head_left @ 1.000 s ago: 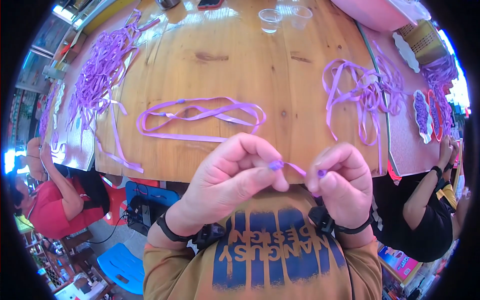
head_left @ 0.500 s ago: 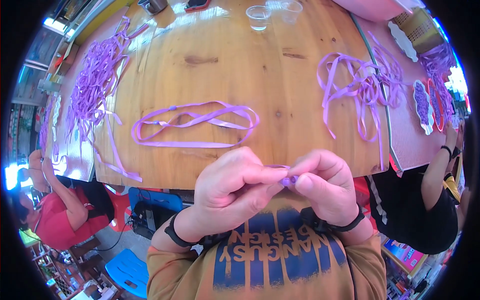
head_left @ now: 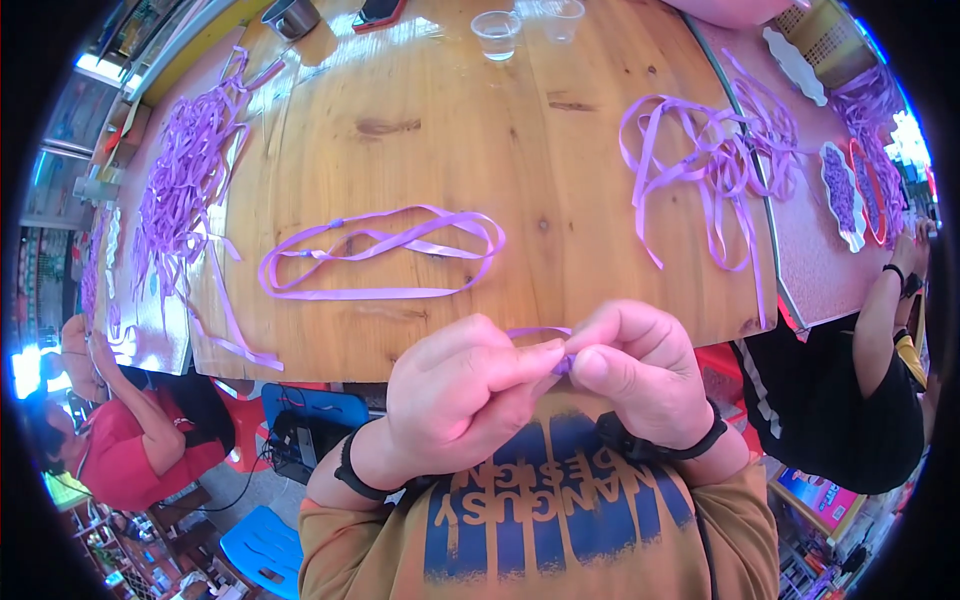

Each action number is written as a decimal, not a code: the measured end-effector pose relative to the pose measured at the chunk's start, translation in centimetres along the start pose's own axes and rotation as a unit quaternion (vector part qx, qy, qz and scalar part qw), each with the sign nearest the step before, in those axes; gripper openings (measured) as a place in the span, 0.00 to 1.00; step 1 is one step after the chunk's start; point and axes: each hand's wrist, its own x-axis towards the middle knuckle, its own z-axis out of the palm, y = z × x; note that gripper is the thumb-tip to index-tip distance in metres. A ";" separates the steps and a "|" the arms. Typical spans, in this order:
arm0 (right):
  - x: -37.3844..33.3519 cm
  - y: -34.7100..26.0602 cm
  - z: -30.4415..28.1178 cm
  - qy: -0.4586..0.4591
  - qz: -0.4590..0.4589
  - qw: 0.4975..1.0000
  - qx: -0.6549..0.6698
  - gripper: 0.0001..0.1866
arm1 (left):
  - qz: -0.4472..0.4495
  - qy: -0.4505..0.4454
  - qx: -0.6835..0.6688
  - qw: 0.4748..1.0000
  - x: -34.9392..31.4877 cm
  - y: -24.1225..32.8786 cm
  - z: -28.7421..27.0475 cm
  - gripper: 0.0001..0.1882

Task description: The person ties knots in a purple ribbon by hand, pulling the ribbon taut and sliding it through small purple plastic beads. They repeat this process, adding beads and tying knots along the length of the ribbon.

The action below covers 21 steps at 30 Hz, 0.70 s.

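At the near table edge, my left hand and my right hand meet fingertip to fingertip, both closed in a pinch. Between them is a narrow purple ribbon, its short arc showing above the fingers. A small dark-purple piece sits at the right fingertips; its exact kind is hidden by the fingers. Just beyond my hands, a looped purple ribbon with small blue-purple pieces on it lies on the wooden table.
A tangled ribbon pile lies at left, looser ribbons at right. Far back stand a metal mug, a phone and a clear plastic cup. Trays of small purple pieces are at right. People sit on both sides.
The fingertips have drawn closer around the small purple piece, and less of it shows. More of the ribbon's arc appears above my fingers. The whole view has shifted slightly.
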 end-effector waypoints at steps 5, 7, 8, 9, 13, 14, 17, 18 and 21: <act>-0.2 -0.1 -0.2 0.007 0.010 0.999 -0.036 0.06 | 0.025 -0.017 0.030 0.999 0.3 0.2 -0.2 0.11; -0.3 -0.2 -0.4 0.006 0.016 0.999 -0.051 0.06 | 0.046 -0.043 0.035 0.997 0.5 0.0 -0.3 0.11; -0.3 -0.3 -0.5 0.008 0.025 0.998 -0.055 0.06 | 0.045 -0.043 0.035 0.997 0.5 -0.1 -0.4 0.11; -0.3 -0.3 -0.5 0.010 0.034 0.998 -0.059 0.06 | 0.049 -0.060 0.023 0.997 0.6 -0.2 -0.5 0.11; -0.3 0.1 -0.5 0.031 0.035 0.998 -0.036 0.05 | 0.095 -0.128 0.072 0.985 0.6 -0.7 -0.7 0.12; -0.2 0.0 -0.7 0.032 0.038 0.998 -0.041 0.05 | 0.094 -0.128 0.071 0.985 0.6 -0.8 -0.6 0.12; -0.2 -0.1 -0.6 0.031 0.035 0.997 -0.056 0.05 | 0.113 -0.097 0.074 0.986 0.6 -1.2 -0.3 0.13; -0.2 -0.2 -0.5 0.030 0.028 0.997 -0.066 0.05 | 0.088 -0.081 0.036 0.992 0.5 -1.2 -0.2 0.13; -0.1 -0.2 -0.3 0.031 0.008 0.997 -0.066 0.07 | 0.036 -0.059 0.011 0.998 1.0 -0.8 -0.1 0.12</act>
